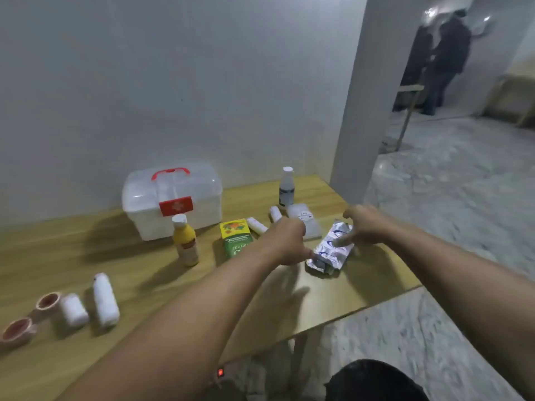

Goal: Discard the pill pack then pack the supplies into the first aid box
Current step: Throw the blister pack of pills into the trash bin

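Note:
A silver foil pill pack [331, 251] lies near the table's right edge. My right hand [362, 224] hovers over its far end, fingers spread, the thumb touching the foil. My left hand [286, 241] is at the pack's left side, its thumb touching the near left corner. Neither hand has a firm hold that I can see. The white first aid box [170, 198] with a red handle and red latch stands shut at the back by the wall. A yellow bottle [185, 241], a green and yellow carton [236, 237] and a white bottle [286, 186] stand around it.
Small white bandage rolls [256, 225] and a flat clear packet [307, 224] lie behind my left hand. Two bigger white rolls [105, 299] and two tape rings [47, 301] lie at the front left. The wooden table [333, 302] ends just right of the pack. People stand far off at the upper right.

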Available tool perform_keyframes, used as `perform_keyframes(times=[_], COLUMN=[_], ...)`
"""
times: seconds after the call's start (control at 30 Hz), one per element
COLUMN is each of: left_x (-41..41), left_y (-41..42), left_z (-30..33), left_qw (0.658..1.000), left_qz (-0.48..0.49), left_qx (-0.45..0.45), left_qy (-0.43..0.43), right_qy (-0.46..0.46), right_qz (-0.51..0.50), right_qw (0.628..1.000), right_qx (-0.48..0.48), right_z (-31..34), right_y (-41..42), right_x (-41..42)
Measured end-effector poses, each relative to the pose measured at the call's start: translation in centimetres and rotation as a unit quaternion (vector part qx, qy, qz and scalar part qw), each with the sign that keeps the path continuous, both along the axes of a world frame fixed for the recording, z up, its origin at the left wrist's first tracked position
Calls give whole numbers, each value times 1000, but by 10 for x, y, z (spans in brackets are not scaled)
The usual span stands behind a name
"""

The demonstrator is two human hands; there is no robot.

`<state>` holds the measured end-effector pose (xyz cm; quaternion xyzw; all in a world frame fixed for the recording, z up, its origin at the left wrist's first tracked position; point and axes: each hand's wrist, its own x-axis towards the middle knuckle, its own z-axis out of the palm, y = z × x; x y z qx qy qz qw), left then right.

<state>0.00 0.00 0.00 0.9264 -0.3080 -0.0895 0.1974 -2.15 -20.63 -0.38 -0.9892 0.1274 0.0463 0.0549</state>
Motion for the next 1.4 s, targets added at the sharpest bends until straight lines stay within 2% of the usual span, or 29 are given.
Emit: perform_keyframes(times=[0.1,0.3,0.43,0.53,0.67,0.83,0.93,1.03,1.23,1.4], left_x=[-9,-26,-33,-35,-35,-46,-62,-83,-134,-164], left_y=[-13,-31,-41,-47,-50,-53,-56,-62,-87,-124], left_z=[-10,-26,-34,-34,-34,-23,-10,2,4,-37], left_qw=[999,996,992,984,968,927,919,931,954,978], left_qz=[30,75,116,150,179,213,196,149,57,-11], left_qx=[-5,-17,-33,-61,-113,-238,-274,-275,-227,-141], left_qy=[33,42,40,77,135,198,204,189,186,151], right_qy=[-3,-90,-149,-206,-231,-253,-243,-227,-129,-76], right_qz=[-31,-70,-84,-99,-117,-138,-137,-146,-174,-215], right_qw=[999,982,973,959,947,927,927,928,943,937], right_qx=[15,147,155,170,189,239,252,259,254,265], right_z=[-14,-31,-37,-40,-38,-17,0,12,12,-38], right_y=[-5,-7,-11,-15,-25,-47,-58,-67,-84,-101], right_x=[-13,-29,-39,-47,-64,-92,-116,-144,-205,-238])
